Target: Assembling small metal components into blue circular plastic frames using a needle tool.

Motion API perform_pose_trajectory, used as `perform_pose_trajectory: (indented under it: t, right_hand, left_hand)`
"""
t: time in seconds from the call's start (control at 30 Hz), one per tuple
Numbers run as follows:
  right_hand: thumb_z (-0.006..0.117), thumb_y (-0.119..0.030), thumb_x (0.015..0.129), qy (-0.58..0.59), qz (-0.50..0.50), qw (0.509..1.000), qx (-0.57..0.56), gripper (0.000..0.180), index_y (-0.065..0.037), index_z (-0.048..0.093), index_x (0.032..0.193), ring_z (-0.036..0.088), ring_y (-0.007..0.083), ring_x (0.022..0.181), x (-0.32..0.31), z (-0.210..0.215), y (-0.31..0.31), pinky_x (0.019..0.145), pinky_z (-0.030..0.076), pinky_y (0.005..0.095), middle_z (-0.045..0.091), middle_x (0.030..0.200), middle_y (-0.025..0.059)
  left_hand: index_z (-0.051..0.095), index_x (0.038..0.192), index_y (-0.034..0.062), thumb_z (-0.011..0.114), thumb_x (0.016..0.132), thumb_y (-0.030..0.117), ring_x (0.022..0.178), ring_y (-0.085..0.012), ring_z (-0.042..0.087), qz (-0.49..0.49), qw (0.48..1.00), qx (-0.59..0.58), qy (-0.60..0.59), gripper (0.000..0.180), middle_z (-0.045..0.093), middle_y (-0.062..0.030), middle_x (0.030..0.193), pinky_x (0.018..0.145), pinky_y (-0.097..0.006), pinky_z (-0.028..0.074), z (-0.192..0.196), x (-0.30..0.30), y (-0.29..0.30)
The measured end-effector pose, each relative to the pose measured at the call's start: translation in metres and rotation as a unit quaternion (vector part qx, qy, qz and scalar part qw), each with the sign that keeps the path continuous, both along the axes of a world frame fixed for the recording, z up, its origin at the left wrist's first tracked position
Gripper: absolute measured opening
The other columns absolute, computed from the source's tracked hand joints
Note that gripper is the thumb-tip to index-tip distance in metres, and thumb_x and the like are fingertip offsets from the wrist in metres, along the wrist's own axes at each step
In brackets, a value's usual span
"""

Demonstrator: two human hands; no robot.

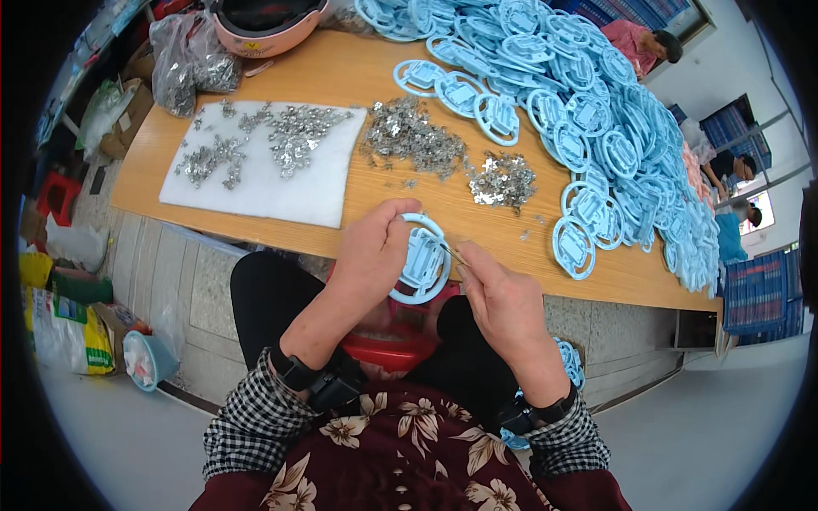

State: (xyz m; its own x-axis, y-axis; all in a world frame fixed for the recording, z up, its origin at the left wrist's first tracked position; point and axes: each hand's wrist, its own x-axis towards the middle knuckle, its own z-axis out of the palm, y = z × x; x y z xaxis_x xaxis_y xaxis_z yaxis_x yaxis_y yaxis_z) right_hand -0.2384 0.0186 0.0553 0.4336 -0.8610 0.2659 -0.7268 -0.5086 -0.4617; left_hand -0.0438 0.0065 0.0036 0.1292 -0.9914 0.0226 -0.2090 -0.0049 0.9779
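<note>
My left hand (379, 251) grips a light blue plastic ring part (423, 261) by its left rim, just in front of the wooden table's edge (358, 247). My right hand (503, 294) pinches a thin small tool or metal piece (454, 253) whose tip touches the right side of the ring part. A big heap of the same blue ring parts (588, 102) covers the table's right half. Loose small metal clips lie in piles (417, 136) near the middle, one pile (503, 180) just beyond my hands.
A white foam pad (256, 192) with scattered metal clips lies on the table's left. Behind it are a plastic bag of clips (183, 64) and a pink helmet (264, 25). A red stool (388, 349) sits under my knees. Other people work at the far right (648, 43).
</note>
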Motion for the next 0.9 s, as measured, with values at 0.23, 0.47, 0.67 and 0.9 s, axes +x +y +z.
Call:
perform_pose_trajectory:
  t: [0.23, 0.47, 0.67, 0.9]
  right_hand:
    - [0.066, -0.013, 0.088, 0.081, 0.009, 0.996, -0.047, 0.034, -0.020, 0.068, 0.121, 0.065, 0.0292, 0.062, 0.007, -0.009, -0.008, 0.052, 0.049, 0.0405, 0.061, 0.069, 0.0077]
    - [0.064, -0.012, 0.088, 0.115, 0.026, 0.991, -0.065, 0.035, -0.019, 0.068, 0.122, 0.064, 0.0296, 0.061, 0.011, -0.008, -0.010, 0.053, 0.050, 0.0407, 0.059, 0.068, 0.0072]
    - [0.064, -0.011, 0.083, 0.185, 0.076, 0.979, -0.032, 0.033, -0.011, 0.066, 0.115, 0.067, 0.0333, 0.064, 0.012, 0.019, -0.021, 0.054, 0.051, 0.0435, 0.063, 0.070, 0.0118]
    - [0.063, -0.008, 0.083, 0.321, 0.156, 0.933, -0.041, 0.037, -0.013, 0.066, 0.120, 0.066, 0.0328, 0.065, 0.025, 0.039, -0.038, 0.056, 0.052, 0.0434, 0.062, 0.069, 0.0118]
  left_hand:
    - [0.065, 0.121, -0.0025, 0.042, 0.101, 0.012, 0.078, -0.0138, 0.064, 0.000, 1.000, 0.018, -0.002, 0.034, 0.069, -0.0107, 0.089, 0.072, -0.029, 0.051, 0.006, 0.001, 0.003]
    - [0.065, 0.119, -0.0035, 0.043, 0.099, 0.013, 0.086, -0.0250, 0.068, 0.012, 1.000, 0.014, -0.001, 0.034, 0.071, -0.0187, 0.095, 0.078, -0.034, 0.053, 0.004, 0.000, 0.003]
    - [0.068, 0.113, -0.0041, 0.045, 0.097, 0.013, 0.090, -0.0362, 0.071, 0.004, 0.999, 0.027, -0.020, 0.032, 0.071, -0.0256, 0.096, 0.082, -0.041, 0.054, 0.010, -0.004, -0.001]
    - [0.069, 0.114, -0.0011, 0.045, 0.097, 0.011, 0.077, -0.0246, 0.070, 0.031, 0.997, -0.002, -0.064, 0.032, 0.071, -0.0193, 0.085, 0.073, -0.035, 0.054, -0.001, 0.000, 0.000]
